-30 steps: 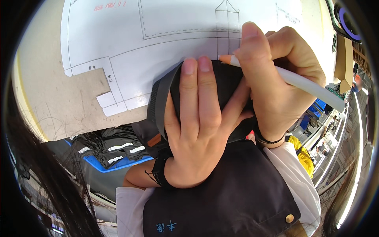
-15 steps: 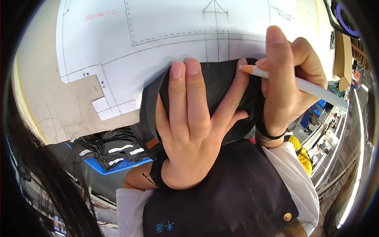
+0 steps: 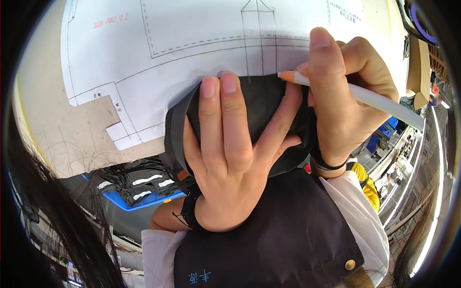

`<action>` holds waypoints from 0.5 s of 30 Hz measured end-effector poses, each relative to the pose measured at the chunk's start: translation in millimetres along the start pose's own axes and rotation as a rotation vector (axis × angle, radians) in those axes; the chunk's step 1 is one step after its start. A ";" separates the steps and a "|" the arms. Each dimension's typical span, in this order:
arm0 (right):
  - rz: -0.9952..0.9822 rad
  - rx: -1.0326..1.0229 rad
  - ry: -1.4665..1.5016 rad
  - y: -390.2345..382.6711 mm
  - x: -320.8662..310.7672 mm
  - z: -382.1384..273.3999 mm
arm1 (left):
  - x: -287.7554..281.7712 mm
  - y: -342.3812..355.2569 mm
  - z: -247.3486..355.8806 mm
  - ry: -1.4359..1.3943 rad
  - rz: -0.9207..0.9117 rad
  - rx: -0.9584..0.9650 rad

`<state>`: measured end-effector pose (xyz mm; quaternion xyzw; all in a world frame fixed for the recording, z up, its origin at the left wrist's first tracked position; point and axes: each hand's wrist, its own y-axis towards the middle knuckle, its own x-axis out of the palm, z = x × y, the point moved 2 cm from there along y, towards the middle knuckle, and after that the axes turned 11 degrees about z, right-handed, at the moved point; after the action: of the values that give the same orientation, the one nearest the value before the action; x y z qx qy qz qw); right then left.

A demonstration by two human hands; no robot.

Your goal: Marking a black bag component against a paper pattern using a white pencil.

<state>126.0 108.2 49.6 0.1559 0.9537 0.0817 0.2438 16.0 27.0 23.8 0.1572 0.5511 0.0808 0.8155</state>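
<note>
Presently the left hand (image 3: pixel 225 163) lies flat, its fingers (image 3: pixel 222 120) spread and released, pressing the black fabric piece (image 3: pixel 261 103) onto the white paper pattern (image 3: pixel 192 53). The fabric sits at the pattern's 6 o'clock edge, just above the person's chest. The right hand (image 3: pixel 345 96), at 3 o'clock from the fabric, has its fingers clenched around the white marking pencil (image 3: pixel 365 96), whose orange tip touches the fabric's upper edge.

Risks, as judged:
- The fabric could slip under the palm if pressure eases, so any mark would land off the pattern lines.
- The pattern overhangs the desk (image 3: pixel 62 139) near 6 o'clock; a push could shift or crease it.
- The pencil tip could snag a fabric fold.

Count: two hands, one pencil, one fabric piece, one pattern sheet, one blue bin (image 3: pixel 144 204) of dark garments at 8 o'clock.
</note>
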 end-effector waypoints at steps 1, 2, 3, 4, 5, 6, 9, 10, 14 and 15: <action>0.012 -0.012 -0.010 -1.0 2.0 1.4 | 0.3 -0.7 -0.4 0.006 -0.001 -0.002; 0.008 -0.010 -0.005 -4.0 5.6 1.4 | 0.5 -1.3 -0.7 0.010 0.001 -0.006; 0.088 0.033 0.010 -7.3 7.6 0.2 | 0.4 -1.1 -0.7 0.005 0.004 -0.006; 0.168 0.076 0.025 -9.2 7.6 -0.2 | 0.7 -1.1 -0.8 0.003 0.005 -0.004; 0.170 0.075 0.024 -7.9 4.9 0.6 | 1.0 -1.3 -0.9 0.001 0.012 0.001; 0.083 0.035 -0.011 -4.2 2.7 1.4 | 1.2 -0.7 -1.2 0.001 0.017 0.005; -0.016 0.005 -0.078 -1.7 1.9 -1.3 | 0.4 0.2 -1.2 0.003 0.012 0.003; -0.027 0.015 -0.111 -2.3 2.0 -2.1 | 0.5 -0.1 -1.3 0.005 0.012 0.003; -0.034 0.035 -0.110 -2.8 2.4 -4.5 | 7.6 -2.6 -5.6 0.055 0.093 0.021; -0.027 0.030 -0.081 -3.6 3.2 -3.6 | 8.9 -3.3 -6.7 0.113 0.167 0.040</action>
<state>120.7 105.7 50.5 0.1498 0.9462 0.0576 0.2811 13.1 27.8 12.5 0.2140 0.5827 0.1462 0.7703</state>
